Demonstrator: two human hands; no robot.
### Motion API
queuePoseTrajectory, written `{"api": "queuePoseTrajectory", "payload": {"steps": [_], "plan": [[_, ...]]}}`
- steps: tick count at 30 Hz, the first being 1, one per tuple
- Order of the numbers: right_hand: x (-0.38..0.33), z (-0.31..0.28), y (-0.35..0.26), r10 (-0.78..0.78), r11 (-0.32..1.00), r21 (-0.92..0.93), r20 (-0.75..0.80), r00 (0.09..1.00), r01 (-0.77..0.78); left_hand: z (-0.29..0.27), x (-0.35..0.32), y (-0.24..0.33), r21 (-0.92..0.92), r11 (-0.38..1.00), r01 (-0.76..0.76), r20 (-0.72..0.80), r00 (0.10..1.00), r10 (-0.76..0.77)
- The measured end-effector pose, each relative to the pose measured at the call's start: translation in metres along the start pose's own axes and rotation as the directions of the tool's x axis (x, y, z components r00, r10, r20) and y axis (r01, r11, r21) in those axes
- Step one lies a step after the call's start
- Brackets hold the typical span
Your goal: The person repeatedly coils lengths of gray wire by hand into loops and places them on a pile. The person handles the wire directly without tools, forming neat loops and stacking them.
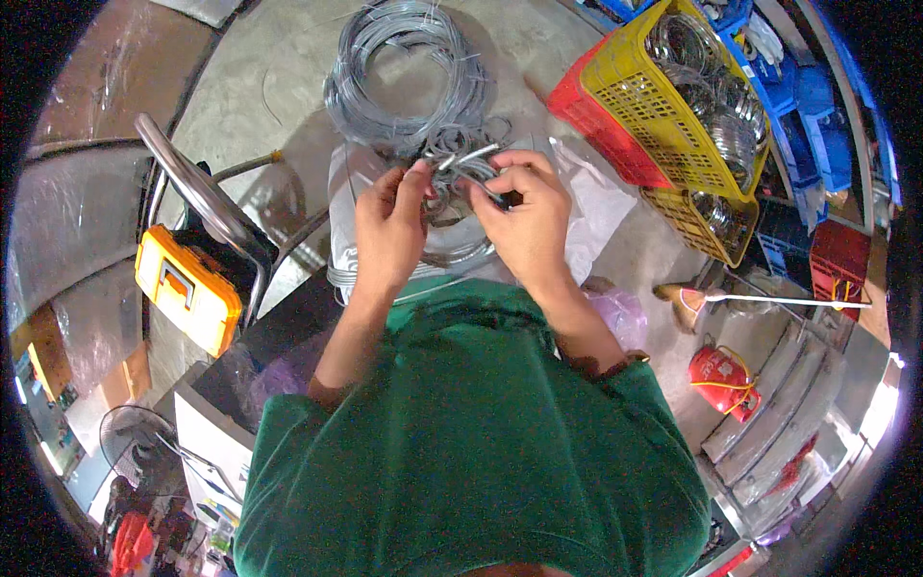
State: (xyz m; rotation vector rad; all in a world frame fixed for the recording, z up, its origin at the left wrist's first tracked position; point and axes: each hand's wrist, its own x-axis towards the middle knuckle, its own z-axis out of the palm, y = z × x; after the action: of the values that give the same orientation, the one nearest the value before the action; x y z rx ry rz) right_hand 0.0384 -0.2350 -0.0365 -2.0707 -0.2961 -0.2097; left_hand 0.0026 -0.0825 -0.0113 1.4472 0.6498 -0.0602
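A small bundle of grey wire point(460, 165) is held up in front of the body, over the concrete floor point(269, 87) and just below the large wire coil point(409, 72) that lies flat there. The left hand point(389, 226) is closed, thumb and forefinger pinched on the left side of the bundle. The right hand point(524, 216) is curled shut around the right side, its fingers wrapped over the loops.

The wire is judged to be stiff and springy rather than soft: the loops hold their round shape, and loose strands are likely to flick back if released. It looks light in this quantity, smooth and somewhat slippery, and not fragile, though cut ends may prick. It is best gripped across several strands at once, on opposite sides of the loops, as is done here.

The bundle's long axis runs roughly left to right between the hands, with one short bright end point(473, 154) pointing up and to the right. A yellow crate point(635, 91) holding metal rings stands well apart at the right.
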Motion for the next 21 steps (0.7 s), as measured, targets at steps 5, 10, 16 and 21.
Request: {"api": "queuePoseTrajectory", "payload": {"steps": [5,10,16,21], "plan": [[-0.01,0.021,0.013,0.17,0.981,0.124,-0.186,0.968,-0.149,0.005,-0.002,-0.008,0.106,0.984,-0.145,-0.042,0.988,0.15],[0.0,0.024,0.015,0.197,0.855,0.494,-0.034,0.98,-0.155,0.004,0.013,-0.011,-0.054,0.997,-0.061,-0.021,0.998,0.06],[0.013,0.005,0.021,0.353,0.659,0.571,0.34,0.872,-0.489,-0.001,0.016,-0.016,-0.04,0.999,-0.031,-0.004,1.0,0.03],[0.018,0.008,0.023,0.374,0.602,0.595,0.378,0.847,-0.532,0.004,0.014,-0.023,0.101,0.987,-0.128,-0.085,0.987,0.137]]}}
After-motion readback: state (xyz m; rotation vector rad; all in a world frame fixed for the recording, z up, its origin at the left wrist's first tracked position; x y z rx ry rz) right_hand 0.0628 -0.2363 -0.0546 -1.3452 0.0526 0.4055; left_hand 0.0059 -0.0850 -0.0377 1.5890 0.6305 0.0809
